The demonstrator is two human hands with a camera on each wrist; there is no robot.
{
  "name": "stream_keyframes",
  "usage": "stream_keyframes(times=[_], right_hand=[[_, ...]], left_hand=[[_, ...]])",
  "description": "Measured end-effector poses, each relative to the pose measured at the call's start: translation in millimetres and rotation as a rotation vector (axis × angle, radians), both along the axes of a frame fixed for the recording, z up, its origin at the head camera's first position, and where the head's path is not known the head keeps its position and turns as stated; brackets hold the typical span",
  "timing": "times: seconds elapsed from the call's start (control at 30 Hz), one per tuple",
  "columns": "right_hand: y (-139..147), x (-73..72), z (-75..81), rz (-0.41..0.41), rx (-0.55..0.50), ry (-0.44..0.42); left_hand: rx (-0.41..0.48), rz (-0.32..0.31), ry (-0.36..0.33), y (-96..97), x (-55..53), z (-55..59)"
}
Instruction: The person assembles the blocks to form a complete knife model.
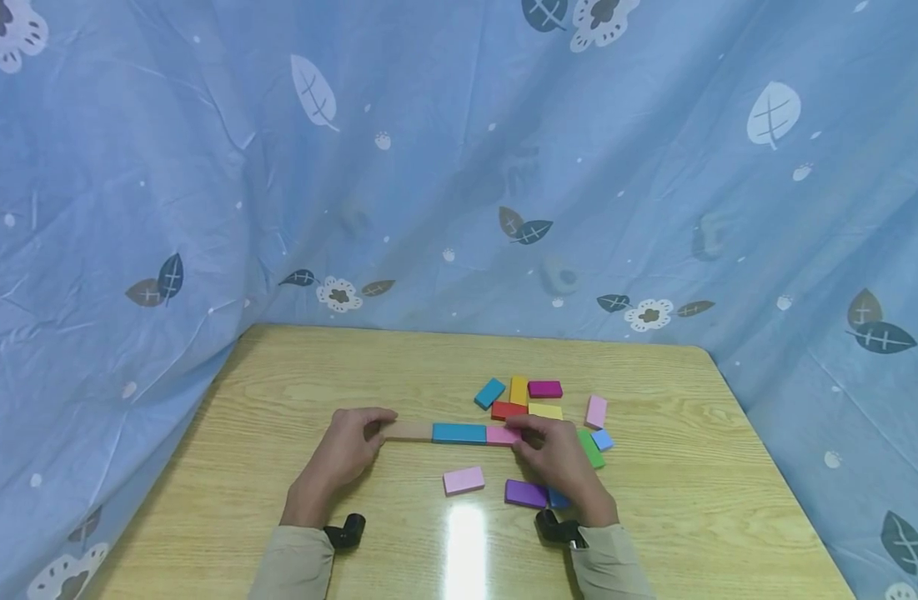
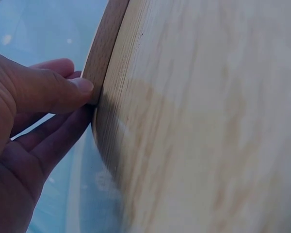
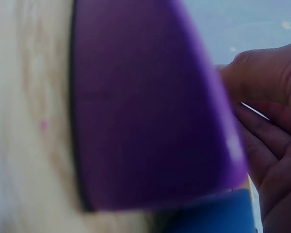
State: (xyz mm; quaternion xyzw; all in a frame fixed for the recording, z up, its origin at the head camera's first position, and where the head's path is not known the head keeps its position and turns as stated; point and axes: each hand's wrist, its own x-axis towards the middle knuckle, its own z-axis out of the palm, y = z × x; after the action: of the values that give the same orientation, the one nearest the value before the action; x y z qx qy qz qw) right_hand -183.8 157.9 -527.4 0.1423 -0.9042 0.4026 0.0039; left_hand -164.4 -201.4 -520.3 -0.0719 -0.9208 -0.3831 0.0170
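Observation:
In the head view, a row on the table joins a plain wooden block (image 1: 409, 431), a blue block (image 1: 459, 433) and a pink block (image 1: 502, 436), end to end. My left hand (image 1: 348, 446) pinches the wooden block's left end; in the left wrist view the thumb lies on that block (image 2: 104, 53) with fingers behind it. At the row's other end, my right hand (image 1: 559, 454) holds the pink block between thumb and fingers. A purple block (image 3: 155, 111) fills much of the right wrist view, hiding that hand's fingertips.
Beyond the right hand lie a teal block (image 1: 490, 393), an orange block (image 1: 519, 390), a magenta block (image 1: 544, 389), a red block (image 1: 509, 410) and a yellow block (image 1: 545, 411). A green block (image 1: 591, 450) sits right of it. Nearer me is a light pink block (image 1: 464, 481).

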Motion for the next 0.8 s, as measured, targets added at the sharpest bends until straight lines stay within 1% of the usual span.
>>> stream_keyframes(times=[0.23,0.6,0.8], right_hand=[[-0.2,1.8,0.8,-0.007,0.035,-0.002],[1.1,2.9,-1.9,-0.027,0.02,-0.013],[-0.3,3.1,-1.6,-0.019,0.018,0.002]], left_hand=[[-0.003,-0.001,0.007,0.9,-0.6,0.3],[0.012,0.002,-0.017,0.9,0.1,0.4],[0.013,0.001,-0.011,0.1,0.3,0.5]])
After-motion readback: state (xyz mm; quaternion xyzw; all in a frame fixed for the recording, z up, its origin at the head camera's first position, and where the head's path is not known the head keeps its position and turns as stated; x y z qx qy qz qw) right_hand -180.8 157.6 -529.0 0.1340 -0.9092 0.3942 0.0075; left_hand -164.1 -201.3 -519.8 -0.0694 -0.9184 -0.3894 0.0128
